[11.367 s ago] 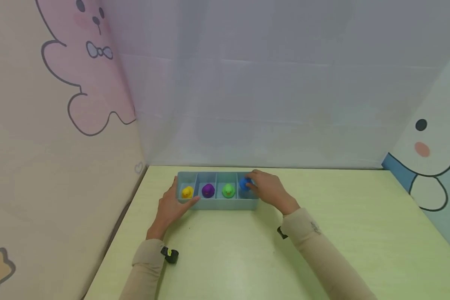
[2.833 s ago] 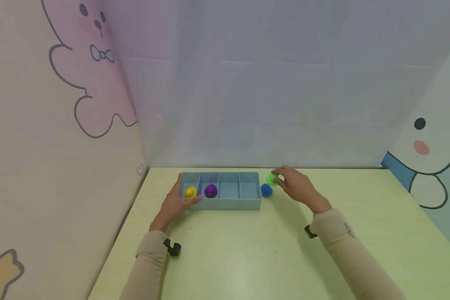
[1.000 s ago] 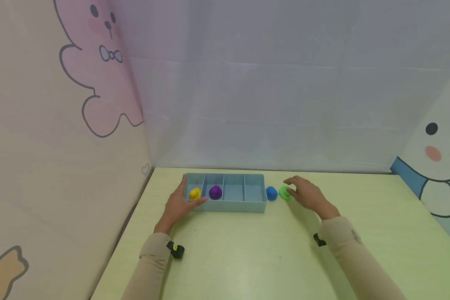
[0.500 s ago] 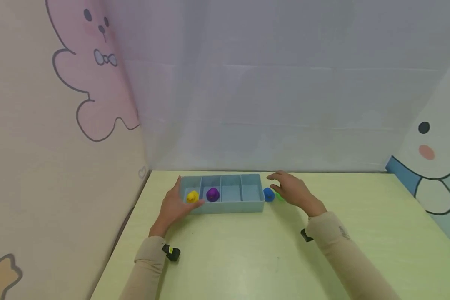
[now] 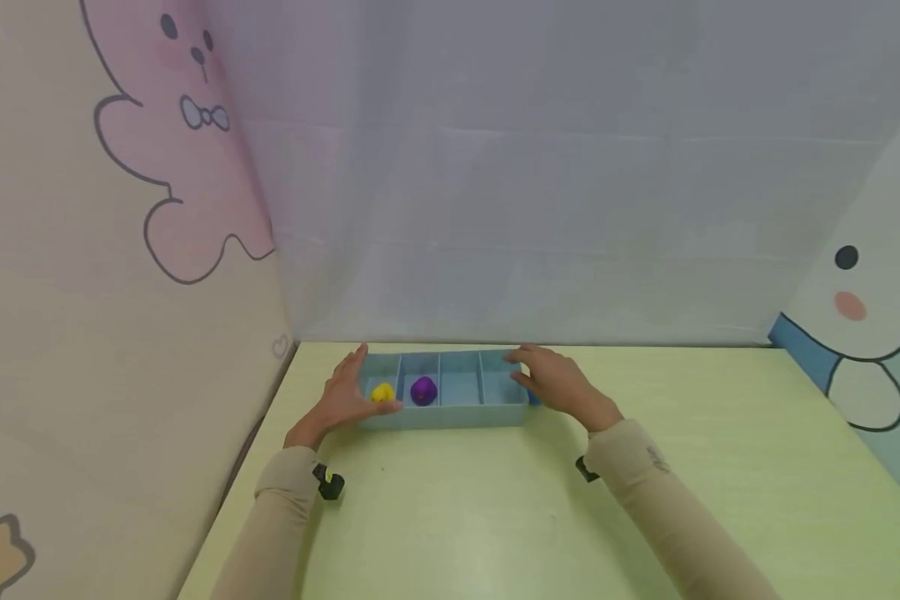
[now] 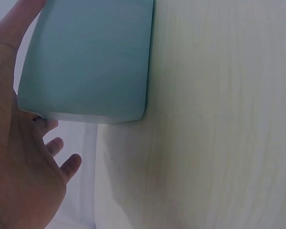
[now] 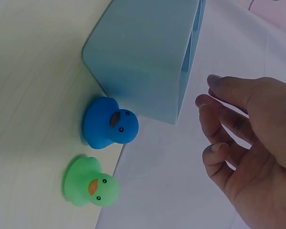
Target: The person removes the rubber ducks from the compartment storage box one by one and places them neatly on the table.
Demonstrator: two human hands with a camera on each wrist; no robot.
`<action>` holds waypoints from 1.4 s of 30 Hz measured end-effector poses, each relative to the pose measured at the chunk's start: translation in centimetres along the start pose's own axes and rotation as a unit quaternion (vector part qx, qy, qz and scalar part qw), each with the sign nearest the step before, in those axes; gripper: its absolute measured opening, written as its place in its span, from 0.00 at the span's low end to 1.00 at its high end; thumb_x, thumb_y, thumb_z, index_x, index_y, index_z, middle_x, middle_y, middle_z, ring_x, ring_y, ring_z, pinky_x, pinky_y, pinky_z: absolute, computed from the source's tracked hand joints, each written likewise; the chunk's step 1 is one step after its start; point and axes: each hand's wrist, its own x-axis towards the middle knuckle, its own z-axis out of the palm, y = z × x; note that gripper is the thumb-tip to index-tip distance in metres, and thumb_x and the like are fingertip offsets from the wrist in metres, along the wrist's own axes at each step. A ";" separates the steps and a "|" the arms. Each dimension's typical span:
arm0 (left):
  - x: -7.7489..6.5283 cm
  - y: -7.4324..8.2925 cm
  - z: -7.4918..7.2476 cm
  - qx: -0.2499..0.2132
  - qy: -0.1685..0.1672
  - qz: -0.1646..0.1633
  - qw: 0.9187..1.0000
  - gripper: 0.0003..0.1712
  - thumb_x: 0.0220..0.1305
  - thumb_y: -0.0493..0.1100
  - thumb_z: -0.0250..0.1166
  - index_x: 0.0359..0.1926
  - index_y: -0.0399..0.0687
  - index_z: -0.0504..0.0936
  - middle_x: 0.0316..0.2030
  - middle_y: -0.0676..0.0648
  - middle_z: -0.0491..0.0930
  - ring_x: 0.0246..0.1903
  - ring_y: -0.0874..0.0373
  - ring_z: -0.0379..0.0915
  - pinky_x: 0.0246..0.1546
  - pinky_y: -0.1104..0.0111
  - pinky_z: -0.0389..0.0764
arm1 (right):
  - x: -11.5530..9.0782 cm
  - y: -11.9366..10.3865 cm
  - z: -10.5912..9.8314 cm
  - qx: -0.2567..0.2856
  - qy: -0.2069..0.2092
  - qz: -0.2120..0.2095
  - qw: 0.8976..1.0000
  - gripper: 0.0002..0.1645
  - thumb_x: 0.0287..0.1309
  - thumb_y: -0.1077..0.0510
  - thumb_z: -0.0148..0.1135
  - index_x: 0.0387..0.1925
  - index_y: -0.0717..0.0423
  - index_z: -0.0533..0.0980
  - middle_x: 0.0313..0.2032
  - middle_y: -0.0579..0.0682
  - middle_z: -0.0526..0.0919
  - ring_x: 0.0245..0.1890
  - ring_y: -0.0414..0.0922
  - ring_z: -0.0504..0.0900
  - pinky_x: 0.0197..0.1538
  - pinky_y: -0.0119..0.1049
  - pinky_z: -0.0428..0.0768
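Observation:
A pale blue four-compartment tray stands on the table. My left hand holds its left end, thumb along the front rim and fingers behind. A yellow rubber duck sits in the leftmost compartment, a purple rubber duck in the one beside it. The two right compartments are bare. My right hand hovers at the tray's right end with loosely bent fingers, holding nothing. In the right wrist view, a blue rubber duck stands against the tray's end, and a green rubber duck stands beside it.
The light wooden table extends in front and to the right. A white curtain hangs along its back edge. On the left rises a cartoon-printed wall panel, close to the left forearm.
Earlier, the right hand took the blue duck, then the green one, from the tray to the table on its right. It has since let go of the green duck and moved left to the tray's end.

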 end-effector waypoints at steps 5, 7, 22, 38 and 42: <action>0.2 -0.5 0.5 -0.016 -0.003 -0.005 1.000 0.78 0.46 0.73 0.76 0.83 0.55 0.34 0.83 0.39 0.40 0.81 0.33 0.37 0.74 0.29 0.46 | 0.9 -0.8 0.7 0.006 -0.005 -0.019 1.000 0.20 0.68 0.57 0.64 0.60 0.57 0.79 0.54 0.55 0.85 0.47 0.52 0.87 0.40 0.44 0.86; 0.3 -0.6 0.6 -0.025 -0.002 -0.003 1.000 0.78 0.46 0.72 0.76 0.83 0.58 0.34 0.83 0.40 0.40 0.81 0.33 0.38 0.74 0.29 0.48 | 1.3 -1.1 0.9 0.010 -0.008 -0.021 1.000 0.20 0.69 0.57 0.64 0.60 0.57 0.79 0.55 0.54 0.85 0.49 0.52 0.87 0.43 0.45 0.86; 0.6 -1.1 0.7 -0.065 -0.021 0.001 0.998 0.79 0.43 0.70 0.80 0.83 0.62 0.35 0.83 0.41 0.40 0.79 0.32 0.45 0.73 0.31 0.56 | 4.7 -4.6 2.8 0.035 -0.030 -0.057 0.997 0.19 0.73 0.54 0.60 0.59 0.57 0.80 0.54 0.52 0.85 0.50 0.50 0.87 0.52 0.45 0.86; 0.3 -0.7 0.8 -0.114 -0.043 -0.002 0.993 0.80 0.42 0.68 0.81 0.82 0.65 0.33 0.84 0.44 0.36 0.80 0.34 0.43 0.75 0.33 0.54 | 5.8 -6.1 3.9 0.055 -0.038 -0.060 0.996 0.19 0.73 0.55 0.60 0.61 0.54 0.79 0.57 0.52 0.85 0.55 0.52 0.86 0.56 0.47 0.85; 0.1 -1.0 0.7 -0.132 -0.038 -0.005 0.990 0.80 0.41 0.66 0.82 0.82 0.69 0.33 0.84 0.45 0.36 0.81 0.36 0.42 0.76 0.34 0.53 | 6.4 -6.9 4.3 0.050 -0.038 -0.069 0.996 0.19 0.72 0.56 0.60 0.60 0.55 0.79 0.57 0.52 0.85 0.55 0.52 0.86 0.57 0.48 0.85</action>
